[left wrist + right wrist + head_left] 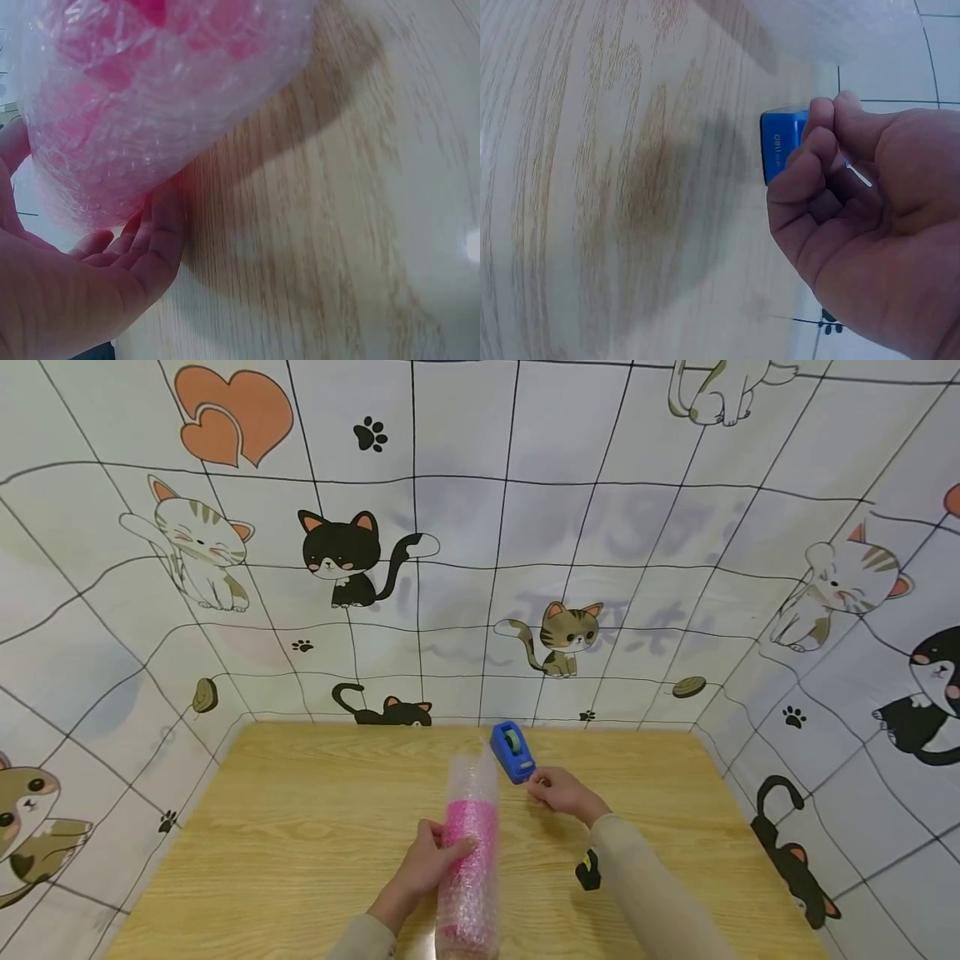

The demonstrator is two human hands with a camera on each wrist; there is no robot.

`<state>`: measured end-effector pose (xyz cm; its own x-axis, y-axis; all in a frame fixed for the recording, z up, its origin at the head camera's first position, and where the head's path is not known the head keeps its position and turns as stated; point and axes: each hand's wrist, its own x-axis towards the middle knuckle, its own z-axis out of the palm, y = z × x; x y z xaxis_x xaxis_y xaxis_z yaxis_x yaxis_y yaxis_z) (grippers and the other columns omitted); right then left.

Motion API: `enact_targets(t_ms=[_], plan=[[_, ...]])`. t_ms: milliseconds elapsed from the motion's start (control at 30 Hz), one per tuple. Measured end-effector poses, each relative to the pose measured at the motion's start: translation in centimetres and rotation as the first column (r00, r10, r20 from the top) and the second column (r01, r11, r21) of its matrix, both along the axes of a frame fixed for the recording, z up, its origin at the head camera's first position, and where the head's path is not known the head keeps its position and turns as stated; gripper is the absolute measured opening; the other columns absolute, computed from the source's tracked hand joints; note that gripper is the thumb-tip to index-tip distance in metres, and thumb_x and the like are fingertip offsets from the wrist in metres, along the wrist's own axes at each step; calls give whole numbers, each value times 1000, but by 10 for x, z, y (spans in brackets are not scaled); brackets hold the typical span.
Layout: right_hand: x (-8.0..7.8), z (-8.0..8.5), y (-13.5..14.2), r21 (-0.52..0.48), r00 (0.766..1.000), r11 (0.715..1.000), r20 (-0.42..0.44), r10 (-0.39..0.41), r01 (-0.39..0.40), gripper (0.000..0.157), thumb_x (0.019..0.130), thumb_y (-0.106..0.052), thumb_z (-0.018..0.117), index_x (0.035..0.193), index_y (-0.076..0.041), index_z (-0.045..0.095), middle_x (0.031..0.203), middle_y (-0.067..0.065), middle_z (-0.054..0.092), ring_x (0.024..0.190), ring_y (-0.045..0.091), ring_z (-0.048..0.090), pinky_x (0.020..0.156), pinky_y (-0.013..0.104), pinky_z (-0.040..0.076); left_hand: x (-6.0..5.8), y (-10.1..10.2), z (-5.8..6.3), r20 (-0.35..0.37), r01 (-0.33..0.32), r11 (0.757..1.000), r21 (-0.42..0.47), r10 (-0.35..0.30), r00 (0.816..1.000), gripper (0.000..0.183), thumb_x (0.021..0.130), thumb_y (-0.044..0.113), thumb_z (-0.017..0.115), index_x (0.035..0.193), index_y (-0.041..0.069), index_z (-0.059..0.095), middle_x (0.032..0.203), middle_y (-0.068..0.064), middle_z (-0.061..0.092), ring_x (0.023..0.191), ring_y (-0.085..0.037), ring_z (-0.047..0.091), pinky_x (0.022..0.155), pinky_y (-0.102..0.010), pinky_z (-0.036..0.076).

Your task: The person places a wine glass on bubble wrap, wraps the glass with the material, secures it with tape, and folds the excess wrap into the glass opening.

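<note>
A long pink cylinder wrapped in bubble wrap (471, 843) lies on the wooden table, pointing away from me. My left hand (431, 864) grips it, thumb over the top and fingers around its left side; in the left wrist view the fingers (161, 225) curl under the wrap. Just beyond and to the right stands a blue tape dispenser (513, 753) with a tape roll in it. At its near end my right hand (561, 793) pinches the tape end between thumb and forefinger. The right wrist view shows these fingertips in front of the dispenser (780, 142), partly hiding it.
A small black thing with a yellow mark (588, 870) is beside my right sleeve (652, 885). The wooden table (315, 810) ends at a cat-patterned cloth (465, 527) that rises behind it and on both sides.
</note>
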<state>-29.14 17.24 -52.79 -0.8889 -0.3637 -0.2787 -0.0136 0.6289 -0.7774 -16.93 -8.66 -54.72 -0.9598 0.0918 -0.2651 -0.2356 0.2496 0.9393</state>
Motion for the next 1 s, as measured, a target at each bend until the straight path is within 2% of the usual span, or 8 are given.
enact_targets(t_ms=[100,200,333,533,667,867,1000], plan=[[3,7,2,51,995,996,-67,76,-73,21,101,-17,51,90,-1,59,79,15,60,58,12,43,55,24,38,0,1,-1,-1,-4,1000,-16,4,1000,62,86,40,71,114,-2,36,106,-16,51,93,-22,56,75,-31,51],[5,13,4,63,985,988,-91,146,-140,19,101,-18,51,93,-4,60,82,14,61,61,12,45,57,25,40,-1,2,-2,-15,-15,999,-42,14,1000,62,85,41,72,113,-2,37,105,-17,52,92,-22,56,74,-32,51],[10,22,3,32,971,974,-65,228,-226,17,102,-21,50,95,-8,59,81,11,60,60,12,44,57,25,40,-3,5,-2,-33,-34,996,-83,31,999,64,83,44,73,112,-1,38,103,-16,55,91,-22,57,74,-32,51],[18,35,-11,-51,940,938,-5,342,-342,20,102,-21,50,93,-5,57,80,16,56,58,10,42,55,24,39,-5,13,0,-66,-72,986,-150,62,996,65,80,45,76,109,-1,40,96,-15,57,84,-21,58,68,-31,50],[24,41,-26,-33,925,924,11,381,-380,23,101,-23,52,93,-3,59,78,11,55,57,9,41,54,23,38,-6,21,2,-67,-99,978,-182,88,994,67,76,46,78,108,1,40,93,-13,56,80,-21,57,64,-30,49],[30,46,-42,39,913,913,-18,408,-407,25,101,-27,52,92,-5,62,77,1,54,60,8,44,54,22,39,-7,32,6,-44,-119,968,-223,112,993,72,74,50,79,109,3,37,95,-11,52,80,-21,55,64,-31,49],[32,47,-48,72,911,911,-51,409,-405,25,101,-25,51,88,-7,63,73,-5,51,61,6,42,55,21,38,-6,38,11,-46,-137,955,-262,130,990,72,73,51,79,108,4,37,93,-10,50,78,-21,52,61,-30,45]])
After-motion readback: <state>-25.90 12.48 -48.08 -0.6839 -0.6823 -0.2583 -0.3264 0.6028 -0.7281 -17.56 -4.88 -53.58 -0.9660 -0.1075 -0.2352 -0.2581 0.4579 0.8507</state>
